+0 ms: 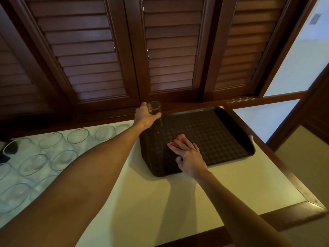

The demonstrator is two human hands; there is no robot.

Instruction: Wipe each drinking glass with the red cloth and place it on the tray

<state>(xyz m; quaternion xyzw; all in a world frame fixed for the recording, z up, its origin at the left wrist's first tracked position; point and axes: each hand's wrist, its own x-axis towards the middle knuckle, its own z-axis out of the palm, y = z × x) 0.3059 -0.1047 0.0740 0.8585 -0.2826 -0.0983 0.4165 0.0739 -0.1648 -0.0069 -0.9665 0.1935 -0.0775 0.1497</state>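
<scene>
Dark louvred shutters [99,56] back a pale desk [147,196] carrying a dark, patterned tray [213,132]. The left hand [145,115] has its grip closed round a clear, straight-sided glass [155,113] at the tray's far left corner. The right hand [188,155] rests fingers spread on the red cloth [179,140], bunched on the tray. More clear glasses [53,148] stand left of the tray.
</scene>
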